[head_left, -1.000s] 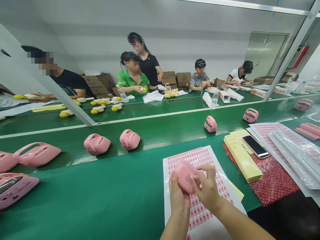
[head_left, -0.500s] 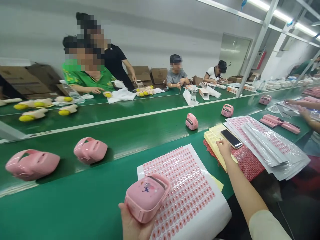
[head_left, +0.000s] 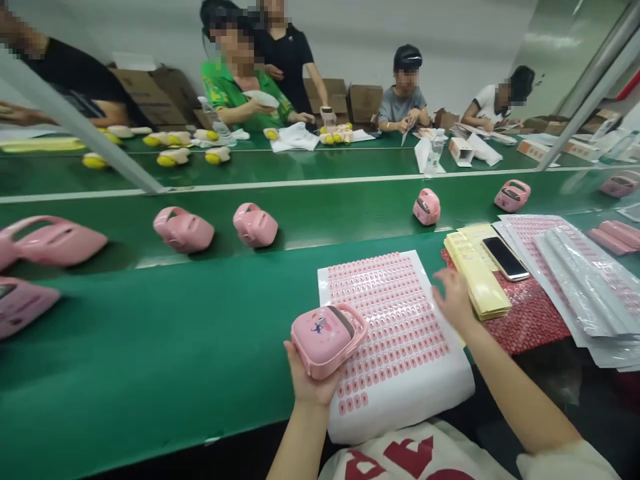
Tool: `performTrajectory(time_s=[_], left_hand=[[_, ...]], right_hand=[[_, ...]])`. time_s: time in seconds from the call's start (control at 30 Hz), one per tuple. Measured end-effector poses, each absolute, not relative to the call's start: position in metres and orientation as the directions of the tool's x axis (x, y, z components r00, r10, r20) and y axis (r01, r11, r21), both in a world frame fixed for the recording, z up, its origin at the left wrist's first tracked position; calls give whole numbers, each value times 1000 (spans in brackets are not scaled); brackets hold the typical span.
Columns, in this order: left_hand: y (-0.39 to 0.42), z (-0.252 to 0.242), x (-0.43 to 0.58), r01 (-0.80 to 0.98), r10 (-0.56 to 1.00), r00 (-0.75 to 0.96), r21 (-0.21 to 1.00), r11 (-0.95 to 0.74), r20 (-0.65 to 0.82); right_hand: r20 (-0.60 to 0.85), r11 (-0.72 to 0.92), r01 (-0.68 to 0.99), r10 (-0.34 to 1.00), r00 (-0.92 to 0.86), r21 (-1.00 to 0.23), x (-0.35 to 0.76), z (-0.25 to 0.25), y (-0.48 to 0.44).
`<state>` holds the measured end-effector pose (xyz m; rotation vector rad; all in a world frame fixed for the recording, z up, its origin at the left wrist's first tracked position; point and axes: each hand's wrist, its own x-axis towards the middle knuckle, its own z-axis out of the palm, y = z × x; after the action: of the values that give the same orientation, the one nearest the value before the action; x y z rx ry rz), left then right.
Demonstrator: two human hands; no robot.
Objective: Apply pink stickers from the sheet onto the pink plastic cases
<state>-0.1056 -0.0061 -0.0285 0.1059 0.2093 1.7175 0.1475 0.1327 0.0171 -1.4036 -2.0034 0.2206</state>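
Note:
My left hand [head_left: 313,387] is closed around the lower side of a small pink case with a carry handle [head_left: 323,337]. A cartoon print shows on its upward face, and the handle points right. Beneath and behind it lies a white sheet of pink oval stickers [head_left: 395,320] in rows; its near end curls over the table edge. My right hand [head_left: 453,293] hovers at the sheet's right edge, fingers apart and slightly bent, with nothing visible in them. Just right of that hand sits a stack of yellow paper [head_left: 475,280].
A phone [head_left: 505,259] and red bubble wrap [head_left: 530,310] lie right, beside plastic-covered sticker sheets [head_left: 580,280]. Similar pink cases [head_left: 255,225] stand along the green belt [head_left: 325,207]. Several people work across it. A metal post [head_left: 95,127] slants at left.
My right hand has left the yellow paper and come left to the sticker sheet, its fingers opening. The camera view has shifted. My left hand still holds the pink case.

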Motion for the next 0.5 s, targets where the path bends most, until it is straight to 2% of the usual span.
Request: performTrajectory(time_s=[0.07, 0.17, 0.3, 0.37, 0.43, 0.5], left_hand=[[-7, -33, -103, -968, 978, -180, 198, -157, -107], [-9, -35, -102, -968, 978, -162, 214, -130, -135], [-11, -31, -100, -974, 998, -60, 218, -58, -1], [-11, -28, -98, -977, 997, -21, 209, -37, 77], [-11, -23, -95, -981, 993, -14, 190, -37, 117], [-11, -16, -90, -988, 991, -27, 144, -46, 132]], right_hand=[[352, 629, 563, 773, -528, -536, 122, 6, 79], [271, 705, 399, 635, -724, -586, 90, -11, 13], [290, 758, 450, 616, -733, -473, 70, -29, -13], [304, 757, 448, 620, -724, -476, 69, -33, -11], [294, 699, 397, 650, -701, -595, 70, -30, -6], [257, 547, 313, 728, -636, -776, 72, -17, 0]])
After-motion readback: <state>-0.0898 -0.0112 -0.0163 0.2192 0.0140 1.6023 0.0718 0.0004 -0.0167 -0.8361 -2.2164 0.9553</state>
